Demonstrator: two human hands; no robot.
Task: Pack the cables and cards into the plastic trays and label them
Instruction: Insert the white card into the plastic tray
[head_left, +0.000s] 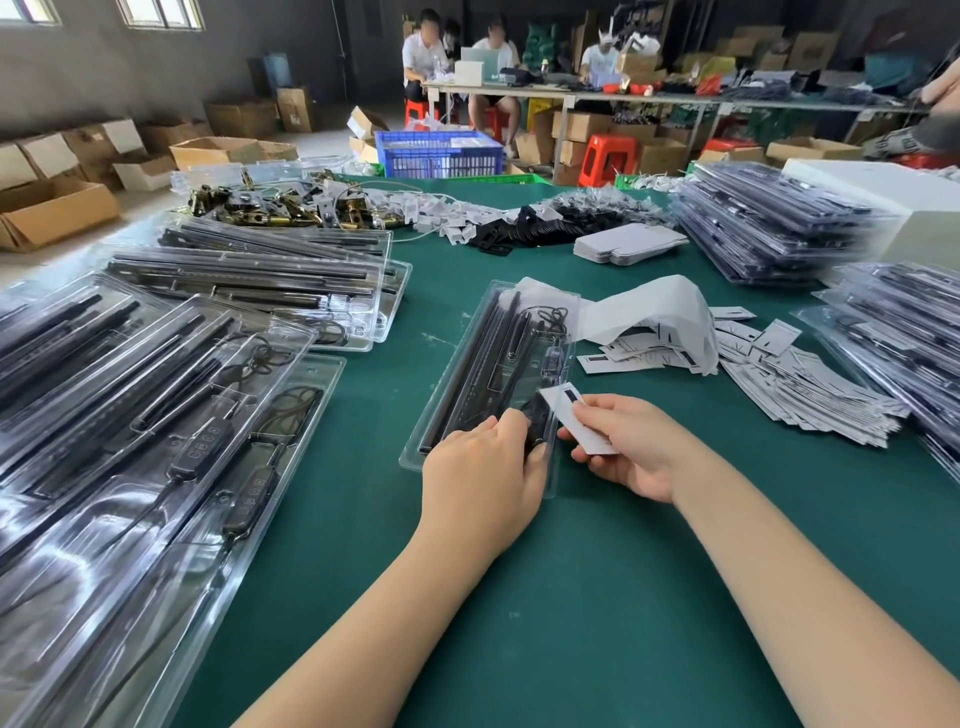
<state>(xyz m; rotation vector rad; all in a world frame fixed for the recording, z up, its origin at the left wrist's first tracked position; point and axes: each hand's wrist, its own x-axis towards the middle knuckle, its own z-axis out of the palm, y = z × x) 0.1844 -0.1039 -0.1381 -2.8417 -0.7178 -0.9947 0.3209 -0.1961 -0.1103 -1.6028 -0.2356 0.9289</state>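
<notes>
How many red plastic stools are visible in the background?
3: one red stool beside the blue crate, two, and, under the seated people's far table. More may be hidden behind boxes.

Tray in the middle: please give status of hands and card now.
Left hand pressing near end of the tray. Right hand pinching a white card beside it, not yet in. Nothing blocking.
</notes>
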